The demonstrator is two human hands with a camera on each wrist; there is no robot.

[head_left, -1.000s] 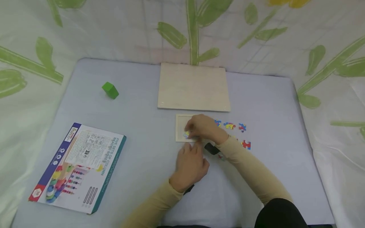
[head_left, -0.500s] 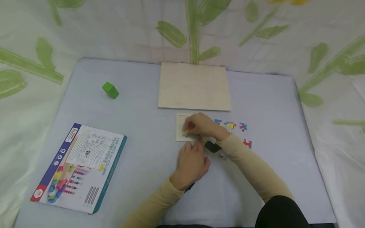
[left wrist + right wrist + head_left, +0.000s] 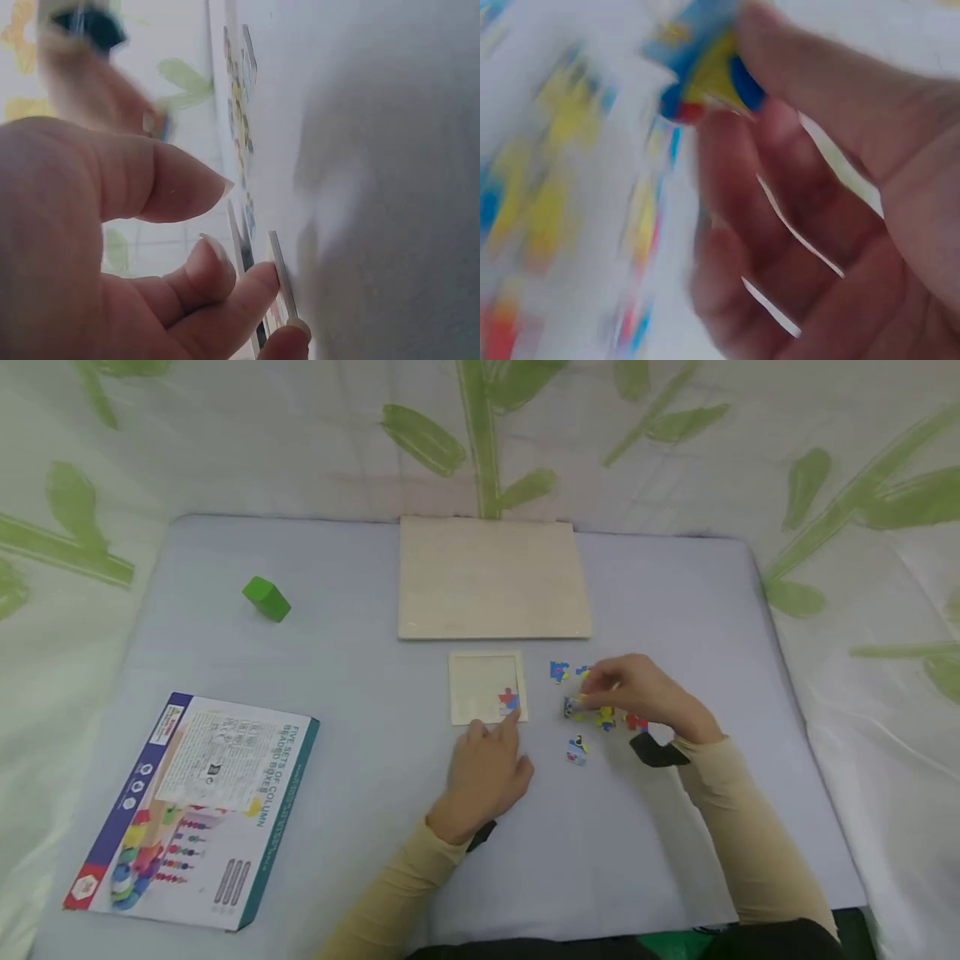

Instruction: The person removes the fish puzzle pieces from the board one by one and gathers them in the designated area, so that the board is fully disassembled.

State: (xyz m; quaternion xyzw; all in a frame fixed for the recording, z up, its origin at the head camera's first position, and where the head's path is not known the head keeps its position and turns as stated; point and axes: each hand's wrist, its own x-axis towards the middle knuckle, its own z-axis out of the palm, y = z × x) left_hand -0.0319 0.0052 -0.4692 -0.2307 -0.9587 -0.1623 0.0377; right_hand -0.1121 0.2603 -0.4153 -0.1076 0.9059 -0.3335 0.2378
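Observation:
My left hand (image 3: 487, 777) rests at the near edge of a small wooden puzzle tray (image 3: 486, 655). One fingertip touches the tray's lower right corner, beside a red and blue puzzle piece (image 3: 508, 700) lying inside it. In the left wrist view the thumb (image 3: 187, 184) stands apart from the tray. My right hand (image 3: 645, 693) hovers over the loose pieces to the right. Between thumb and fingers it pinches a blue and yellow puzzle piece (image 3: 705, 67), tilted. The right wrist view is blurred, and the hand hides some loose pieces in the head view.
Several loose puzzle pieces (image 3: 558, 671) lie right of the tray, with a piece (image 3: 577, 750) nearer me. A plain wooden board (image 3: 495, 578) lies behind the tray. A green block (image 3: 266, 598) and a flat printed box (image 3: 195, 810) are on the left.
My right hand has moved from over the tray to the right, above the loose pieces, holding a piece. The tray's corner piece now shows. My left hand stays at the tray; the view shifted slightly.

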